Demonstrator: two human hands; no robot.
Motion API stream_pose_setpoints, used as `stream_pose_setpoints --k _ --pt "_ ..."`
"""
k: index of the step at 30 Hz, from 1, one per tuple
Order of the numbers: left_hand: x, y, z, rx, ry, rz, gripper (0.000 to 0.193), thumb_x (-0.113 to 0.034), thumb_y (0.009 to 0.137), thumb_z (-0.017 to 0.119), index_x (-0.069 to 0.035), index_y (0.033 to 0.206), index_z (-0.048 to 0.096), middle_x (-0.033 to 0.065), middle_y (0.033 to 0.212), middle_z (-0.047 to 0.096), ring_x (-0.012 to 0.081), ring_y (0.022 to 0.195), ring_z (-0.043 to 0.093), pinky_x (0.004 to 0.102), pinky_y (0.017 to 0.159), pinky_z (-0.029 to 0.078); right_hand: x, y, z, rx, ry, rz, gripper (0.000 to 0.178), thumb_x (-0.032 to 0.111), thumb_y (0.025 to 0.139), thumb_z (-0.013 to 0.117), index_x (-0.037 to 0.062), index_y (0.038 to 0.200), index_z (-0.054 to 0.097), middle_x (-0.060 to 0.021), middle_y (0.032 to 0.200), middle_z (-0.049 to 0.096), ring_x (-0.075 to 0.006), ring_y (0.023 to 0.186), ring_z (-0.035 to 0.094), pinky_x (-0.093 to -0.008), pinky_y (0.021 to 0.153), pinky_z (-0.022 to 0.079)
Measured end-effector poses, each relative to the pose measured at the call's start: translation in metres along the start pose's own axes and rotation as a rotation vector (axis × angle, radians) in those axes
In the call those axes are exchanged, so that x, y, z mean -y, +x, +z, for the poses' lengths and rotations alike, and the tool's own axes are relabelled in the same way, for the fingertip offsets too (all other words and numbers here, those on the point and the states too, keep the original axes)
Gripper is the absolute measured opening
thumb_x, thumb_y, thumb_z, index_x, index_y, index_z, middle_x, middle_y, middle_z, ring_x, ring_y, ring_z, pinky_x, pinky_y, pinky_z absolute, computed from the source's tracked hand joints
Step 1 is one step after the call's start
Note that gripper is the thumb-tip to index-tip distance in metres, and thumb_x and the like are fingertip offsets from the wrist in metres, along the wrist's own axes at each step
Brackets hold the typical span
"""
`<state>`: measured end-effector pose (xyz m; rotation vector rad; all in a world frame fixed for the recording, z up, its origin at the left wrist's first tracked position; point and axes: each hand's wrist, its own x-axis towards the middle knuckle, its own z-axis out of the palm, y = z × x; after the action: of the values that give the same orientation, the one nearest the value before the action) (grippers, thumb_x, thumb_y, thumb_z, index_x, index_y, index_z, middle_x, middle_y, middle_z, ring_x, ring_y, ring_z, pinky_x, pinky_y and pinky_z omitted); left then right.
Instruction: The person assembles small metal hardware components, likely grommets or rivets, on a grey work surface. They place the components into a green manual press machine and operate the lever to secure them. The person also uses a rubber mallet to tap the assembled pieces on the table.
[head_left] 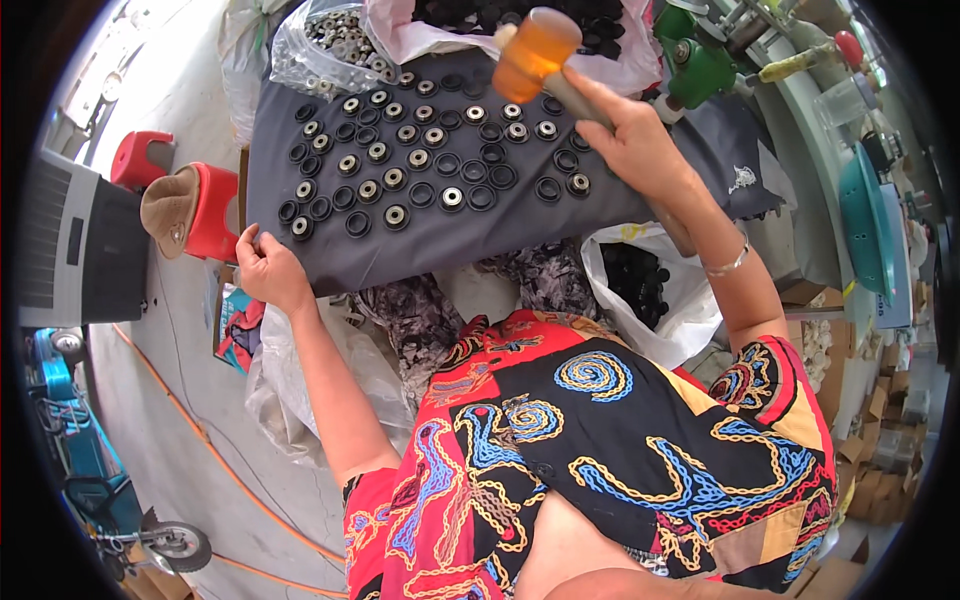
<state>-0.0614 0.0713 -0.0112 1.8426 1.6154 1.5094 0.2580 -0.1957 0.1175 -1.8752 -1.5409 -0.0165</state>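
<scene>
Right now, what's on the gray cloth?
Black rings and silver bearing-like pieces spread across the gray cloth, bags along its far edge. Whatever lies behind the mallet or right hand, or under the bags, is covered.

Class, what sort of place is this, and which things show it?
Probably a small assembly workshop: black rings and round metal parts lie across a grey cloth, the right hand holds an orange-headed mallet, and a clear bag holds small metal pieces.

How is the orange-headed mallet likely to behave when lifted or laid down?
The mallet probably feels top-heavy, its bulky orange head topping a slimmer handle. It is likely stiff, as the handle looks straight. Laid down, it may roll slightly, since the head looks rounded.
</scene>
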Motion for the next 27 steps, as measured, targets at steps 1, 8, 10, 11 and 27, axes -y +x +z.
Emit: stream_pose_setpoints --k 1,8,10,11,27 --pt "0.001 0.002 0.002 0.0 -0.01 0.004 0.018 -0.01 0.083 0.061 -0.005 0.098 0.07 0.0047 0.074 0.066 0.0166 0.064 0.06 0.0321 0.065 0.048 0.001 -0.006 -0.003 0.027 -0.015 0.023 0.061 0.005 0.084 0.061 0.0101 0.142 0.045 -0.0263 0.104 0.065 -0.0384 0.095 0.066 -0.0417 0.083 0.051" --pt "0.007 0.002 0.002 -0.011 0.018 0.049 0.019 -0.01 0.082 0.06 -0.004 0.097 0.07 0.0048 0.073 0.066 0.0169 0.064 0.06 0.0324 0.064 0.048 0.0 -0.023 0.013 0.224 -0.049 0.258 0.065 -0.002 0.083 0.061 0.007 0.144 0.043 -0.0205 0.123 0.063 -0.0281 0.101 0.067 -0.0355 0.09 0.05" --pt "0.007 -0.001 0.002 -0.012 0.002 0.037 0.019 -0.009 0.082 0.06 -0.003 0.097 0.07 0.0053 0.072 0.066 0.0173 0.063 0.06 0.0323 0.064 0.048 0.007 -0.025 0.014 0.14 0.018 0.15 0.064 0.003 0.083 0.063 0.0114 0.144 0.043 -0.0231 0.106 0.065 -0.0358 0.09 0.065 -0.0413 0.082 0.051" --pt "0.006 0.001 0.005 -0.015 -0.017 0.034 0.019 -0.009 0.082 0.06 -0.003 0.097 0.07 0.0052 0.072 0.066 0.0173 0.063 0.059 0.0323 0.064 0.048 0.012 -0.027 0.015 0.1 0.053 0.096 0.064 0.006 0.083 0.063 0.0136 0.144 0.044 -0.0243 0.098 0.065 -0.0397 0.084 0.064 -0.0442 0.078 0.052" --pt "0.005 0.003 0.004 -0.026 0.001 0.072 0.019 -0.007 0.082 0.059 -0.003 0.097 0.07 0.0054 0.068 0.065 0.0167 0.059 0.059 0.0324 0.06 0.047 0.064 -0.022 0.039 0.281 -0.126 -0.111 0.071 0.008 0.082 0.065 0.0176 0.147 0.038 -0.0174 0.078 0.055 -0.0366 0.064 0.059 -0.0446 0.062 0.052"
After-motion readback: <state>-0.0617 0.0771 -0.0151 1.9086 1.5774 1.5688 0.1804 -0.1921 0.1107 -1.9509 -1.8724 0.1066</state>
